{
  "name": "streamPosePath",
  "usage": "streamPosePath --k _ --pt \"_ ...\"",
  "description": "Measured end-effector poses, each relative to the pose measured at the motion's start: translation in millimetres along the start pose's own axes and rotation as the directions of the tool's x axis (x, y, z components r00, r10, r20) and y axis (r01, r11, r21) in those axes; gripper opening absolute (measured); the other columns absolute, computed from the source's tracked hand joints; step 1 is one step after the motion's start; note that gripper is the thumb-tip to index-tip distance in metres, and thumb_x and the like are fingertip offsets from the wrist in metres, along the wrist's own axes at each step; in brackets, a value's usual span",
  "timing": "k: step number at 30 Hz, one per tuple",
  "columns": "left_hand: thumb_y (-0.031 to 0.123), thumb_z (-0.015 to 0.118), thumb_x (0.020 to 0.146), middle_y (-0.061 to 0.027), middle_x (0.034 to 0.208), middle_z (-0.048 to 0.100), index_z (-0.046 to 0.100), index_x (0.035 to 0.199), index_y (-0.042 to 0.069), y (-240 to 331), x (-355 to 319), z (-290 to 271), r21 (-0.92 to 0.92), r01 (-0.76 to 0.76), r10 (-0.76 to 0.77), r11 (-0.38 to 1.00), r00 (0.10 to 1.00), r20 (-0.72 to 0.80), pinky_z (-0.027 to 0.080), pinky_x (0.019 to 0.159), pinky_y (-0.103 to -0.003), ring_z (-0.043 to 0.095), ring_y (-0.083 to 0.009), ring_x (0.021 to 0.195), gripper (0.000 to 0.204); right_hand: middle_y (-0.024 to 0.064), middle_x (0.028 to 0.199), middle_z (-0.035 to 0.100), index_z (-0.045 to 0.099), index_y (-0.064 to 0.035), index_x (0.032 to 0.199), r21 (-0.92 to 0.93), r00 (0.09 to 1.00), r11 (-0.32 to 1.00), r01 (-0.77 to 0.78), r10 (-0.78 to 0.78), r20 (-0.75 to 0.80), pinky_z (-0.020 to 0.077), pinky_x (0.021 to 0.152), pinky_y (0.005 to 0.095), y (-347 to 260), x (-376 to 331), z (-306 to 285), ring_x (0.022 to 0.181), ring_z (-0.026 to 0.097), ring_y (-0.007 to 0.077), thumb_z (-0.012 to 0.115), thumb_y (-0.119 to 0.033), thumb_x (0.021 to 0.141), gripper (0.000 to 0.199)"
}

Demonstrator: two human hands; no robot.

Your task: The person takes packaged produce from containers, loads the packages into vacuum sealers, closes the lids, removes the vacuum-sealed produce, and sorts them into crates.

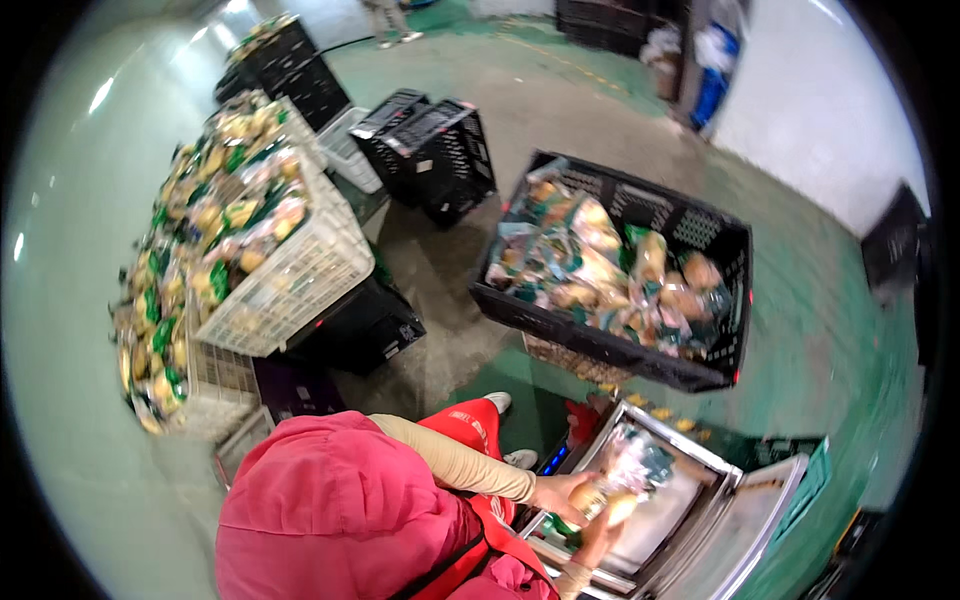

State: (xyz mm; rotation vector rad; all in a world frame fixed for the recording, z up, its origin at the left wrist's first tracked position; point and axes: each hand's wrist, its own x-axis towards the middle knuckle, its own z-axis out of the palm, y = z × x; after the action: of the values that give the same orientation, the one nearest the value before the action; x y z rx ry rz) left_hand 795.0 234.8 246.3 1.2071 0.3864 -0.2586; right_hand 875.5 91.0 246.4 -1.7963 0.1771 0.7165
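Note:
My left hand, at the end of a beige sleeve, grips a clear plastic bag with pale yellow-brown lumps of food inside. My right hand holds the same bag from the near side, its fingers partly hidden and blurred. Both hands are over an open metal-framed chamber machine with a pale flat bed. Its lid is swung out to the right. Something green lies at the chamber's left edge, below the hands.
A black crate of similar bags stands just beyond the machine. White crates heaped with bags are stacked on the left, over a black crate. More black crates stand farther back. Blue lights glow beside the machine.

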Motion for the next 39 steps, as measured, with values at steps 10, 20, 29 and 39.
streamPosePath --k 10,20,29,39 --pt "0.010 0.076 0.063 -0.0050 0.100 0.058 0.049 0.114 0.004 86.1 -144.4 -126.2 -0.191 -0.415 0.147 0.890 0.656 -0.740 0.048 0.078 -0.030 0.056 -0.0150 0.090 0.057 0.0106 0.107 0.058 0.041 0.0007 0.123 0.207 0.570 0.958 0.201 -0.286 0.770 0.0466 0.071 0.0250 -99.1 -17.3 130.7 0.090 0.057 0.0150 0.051 -0.012 0.090 0.037" --pt "0.001 0.071 0.065 -0.0085 0.099 0.058 0.046 0.112 0.000 152.1 -442.0 -265.1 0.526 -0.649 0.322 0.550 -0.416 -0.850 0.050 0.075 -0.030 0.059 -0.0172 0.087 0.053 0.0122 0.087 0.062 0.052 0.0002 0.106 -0.151 0.485 0.771 0.618 -0.223 0.846 0.0497 0.052 0.0234 1.7 31.7 236.1 0.064 0.061 0.0158 0.055 -0.007 0.086 0.021" --pt "0.024 0.077 0.055 -0.0183 0.114 0.053 0.046 0.121 0.001 13.7 -690.1 -331.9 0.118 0.312 0.330 0.943 -0.925 -0.190 0.041 0.091 -0.038 0.050 -0.0320 0.106 0.076 0.0106 0.096 0.062 0.059 -0.0046 0.100 -0.043 0.149 0.513 0.857 -0.169 0.974 0.0478 0.076 0.0341 -26.3 -99.6 382.9 0.086 0.060 0.0229 0.060 -0.012 0.081 0.021" --pt "0.040 0.065 0.075 -0.0161 0.122 0.042 0.051 0.120 0.018 -84.4 -692.8 -390.9 -0.441 0.397 0.333 0.805 -0.917 -0.219 0.037 0.088 -0.049 0.040 -0.0390 0.108 0.052 0.0127 0.096 0.059 0.059 -0.0063 0.102 0.177 -0.149 0.212 0.961 -0.143 0.978 0.0450 0.078 0.0391 -75.9 -174.6 465.5 0.088 0.056 0.0302 0.060 -0.018 0.079 0.026"
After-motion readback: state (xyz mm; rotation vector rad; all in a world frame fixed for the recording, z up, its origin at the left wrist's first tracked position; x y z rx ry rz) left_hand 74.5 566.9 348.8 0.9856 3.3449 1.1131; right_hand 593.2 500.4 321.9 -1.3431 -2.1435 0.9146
